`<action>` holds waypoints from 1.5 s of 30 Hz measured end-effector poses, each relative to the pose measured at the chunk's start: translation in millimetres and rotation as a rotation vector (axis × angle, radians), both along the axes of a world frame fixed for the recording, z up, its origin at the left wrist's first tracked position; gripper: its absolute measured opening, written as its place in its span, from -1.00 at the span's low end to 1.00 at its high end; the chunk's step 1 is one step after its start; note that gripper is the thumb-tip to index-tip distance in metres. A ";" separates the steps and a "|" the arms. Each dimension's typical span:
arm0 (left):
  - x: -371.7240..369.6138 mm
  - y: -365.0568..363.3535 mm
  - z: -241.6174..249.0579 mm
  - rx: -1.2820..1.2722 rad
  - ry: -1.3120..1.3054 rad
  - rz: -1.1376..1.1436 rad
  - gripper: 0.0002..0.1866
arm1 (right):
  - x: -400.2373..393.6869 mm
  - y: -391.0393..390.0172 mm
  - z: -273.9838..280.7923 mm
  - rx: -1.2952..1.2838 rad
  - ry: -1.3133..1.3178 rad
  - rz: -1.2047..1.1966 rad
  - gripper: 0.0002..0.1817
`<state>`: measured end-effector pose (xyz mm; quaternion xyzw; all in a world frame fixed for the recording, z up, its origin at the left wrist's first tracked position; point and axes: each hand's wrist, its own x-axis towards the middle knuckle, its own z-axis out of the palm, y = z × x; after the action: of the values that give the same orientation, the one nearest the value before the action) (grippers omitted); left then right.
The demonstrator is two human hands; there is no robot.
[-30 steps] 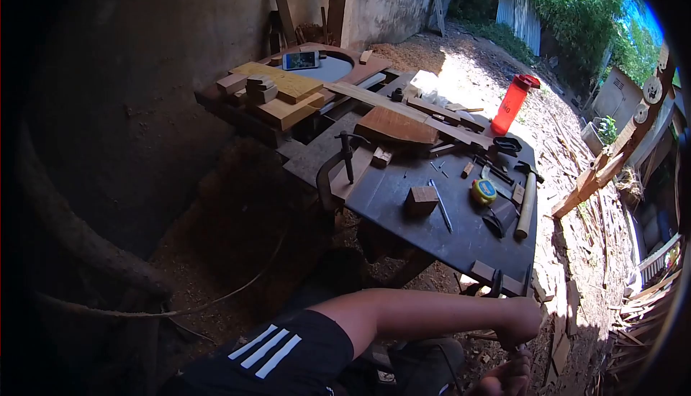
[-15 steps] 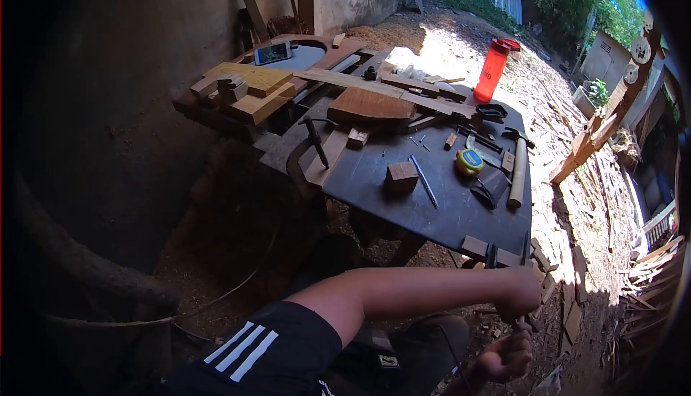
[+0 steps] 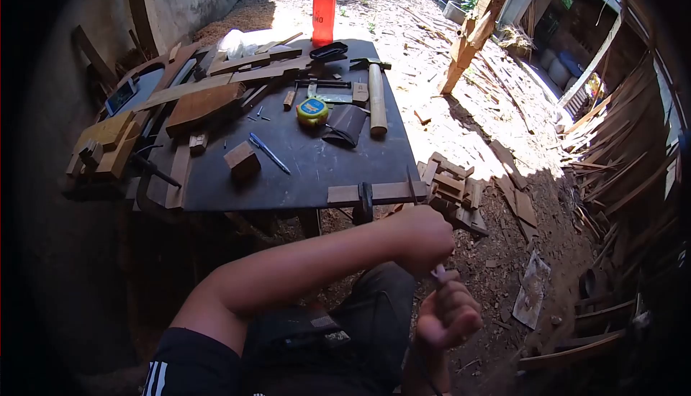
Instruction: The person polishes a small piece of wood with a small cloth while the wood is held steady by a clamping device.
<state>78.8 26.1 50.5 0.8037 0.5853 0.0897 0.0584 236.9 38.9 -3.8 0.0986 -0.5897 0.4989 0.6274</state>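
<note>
My left hand [image 3: 425, 238] is a fist at the near right corner of the dark table, with the forearm crossing in front of me. A thin, dark, blade-like tool [image 3: 411, 182] rises above this fist against a wooden strip [image 3: 342, 194] on the table edge. A black clamp [image 3: 365, 202] sits over that strip. Just below, my right hand [image 3: 452, 313] has its fingers curled around a pale handle end [image 3: 438, 272] that shows between both hands. The tool's exact kind is hard to make out, as the fists hide most of it.
On the table [image 3: 317, 169] lie a wooden block [image 3: 242, 161], a pen [image 3: 269, 153], a tape measure [image 3: 312, 111], a hammer [image 3: 377, 97] and boards [image 3: 205, 107]. A red bottle [image 3: 324, 15] stands at the back. Offcuts [image 3: 453, 187] lie at the right, beside a wooden post [image 3: 479, 29].
My view has swung to the right, so the table and arms appear further left. Both hands stay together below the table corner, with their grip looking the same.
</note>
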 end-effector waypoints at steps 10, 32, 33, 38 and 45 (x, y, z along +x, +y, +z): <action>6.9 -1.8 -2.9 -0.061 0.047 -0.053 -0.84 | 8.9 -11.1 -11.0 0.044 -0.020 -0.020 -0.42; 19.5 -5.6 -26.8 0.060 0.054 -0.098 -0.79 | 28.3 -18.3 -35.4 -0.199 0.100 -0.008 -0.33; 20.6 -5.7 -36.5 0.087 0.059 -0.086 -0.80 | 30.6 -23.4 -40.7 -0.223 0.114 -0.007 -0.32; -2.4 16.3 -18.6 0.027 0.068 -0.033 -0.85 | 6.4 4.1 -29.8 -0.196 -0.042 -0.135 -0.32; -0.2 16.0 -32.7 0.080 0.089 -0.071 -0.83 | 10.9 0.0 -42.2 0.005 -0.149 -0.156 -0.32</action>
<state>78.5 42.1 17.8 0.8288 0.5545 0.0752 0.0033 247.8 38.8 -46.0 0.0168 -0.6419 0.4530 0.6185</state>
